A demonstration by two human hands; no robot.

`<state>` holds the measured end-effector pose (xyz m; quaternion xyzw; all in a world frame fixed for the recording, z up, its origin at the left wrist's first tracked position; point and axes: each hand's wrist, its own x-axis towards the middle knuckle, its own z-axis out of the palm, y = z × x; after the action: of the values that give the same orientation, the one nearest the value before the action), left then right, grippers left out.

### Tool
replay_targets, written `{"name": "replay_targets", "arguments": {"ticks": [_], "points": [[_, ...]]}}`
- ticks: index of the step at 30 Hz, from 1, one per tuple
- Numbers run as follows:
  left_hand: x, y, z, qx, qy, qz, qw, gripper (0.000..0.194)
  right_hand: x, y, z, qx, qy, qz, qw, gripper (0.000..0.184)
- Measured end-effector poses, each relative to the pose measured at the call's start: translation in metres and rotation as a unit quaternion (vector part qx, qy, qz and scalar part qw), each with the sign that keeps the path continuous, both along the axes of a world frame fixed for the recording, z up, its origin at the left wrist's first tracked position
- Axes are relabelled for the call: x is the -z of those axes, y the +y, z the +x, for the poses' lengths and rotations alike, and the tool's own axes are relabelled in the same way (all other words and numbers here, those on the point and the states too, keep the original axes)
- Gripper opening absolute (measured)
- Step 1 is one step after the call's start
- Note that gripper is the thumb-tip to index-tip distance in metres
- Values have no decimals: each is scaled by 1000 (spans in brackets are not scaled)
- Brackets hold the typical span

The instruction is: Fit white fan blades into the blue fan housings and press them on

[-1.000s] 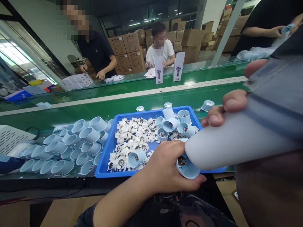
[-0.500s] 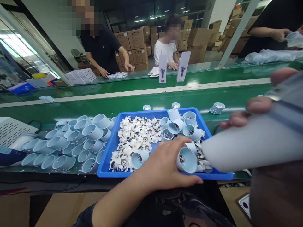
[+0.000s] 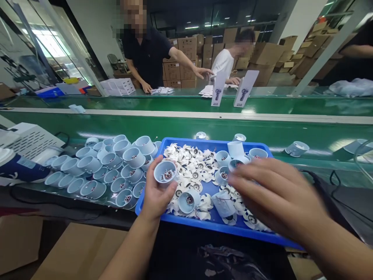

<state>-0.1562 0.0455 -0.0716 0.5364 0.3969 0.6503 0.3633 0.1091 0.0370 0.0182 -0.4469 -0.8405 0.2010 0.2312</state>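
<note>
My left hand (image 3: 155, 200) is closed around a light-blue plastic cup-shaped housing (image 3: 165, 173), its opening tilted toward me with small copper and wire parts inside. It is held over the left side of a blue tray (image 3: 227, 229). White fan impellers (image 3: 192, 159) fill much of the tray, with several more blue housings among them, one upright (image 3: 189, 201) and one lying over (image 3: 223, 204). My right hand (image 3: 276, 190), smeared by motion, reaches over the tray's right side with fingers stretched out. Its fingertips are near the housings there; its thumb is hidden.
Left of the tray, many blue housings (image 3: 93, 165) lie stacked, beside a dark cup (image 3: 21, 167) and a white slotted box (image 3: 35, 142). Beyond runs a green conveyor (image 3: 145, 126) with a few housings and two white cartons (image 3: 246, 88). Co-workers stand or sit across it.
My left hand has moved left, carrying a housing, from the tray's front right. The large blurred pale object by my right hand is gone from view; that hand now reaches over the tray.
</note>
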Motion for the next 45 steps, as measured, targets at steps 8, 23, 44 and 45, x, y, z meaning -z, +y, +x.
{"name": "replay_targets", "arguments": {"ticks": [8,23,44,45], "points": [[7,1,-10,6,-2,-90,996,71,44,112,-96,42,-382,6,923,12],[14,0,-11,106,1,-57,993,64,33,81,-80,101,4,-129,986,26],[-34,-50,43,15,453,230,861,40,33,-42,-44,-32,167,24,985,20],[-33,-50,44,3,452,237,860,41,34,-40,-45,-32,163,34,986,21]]}}
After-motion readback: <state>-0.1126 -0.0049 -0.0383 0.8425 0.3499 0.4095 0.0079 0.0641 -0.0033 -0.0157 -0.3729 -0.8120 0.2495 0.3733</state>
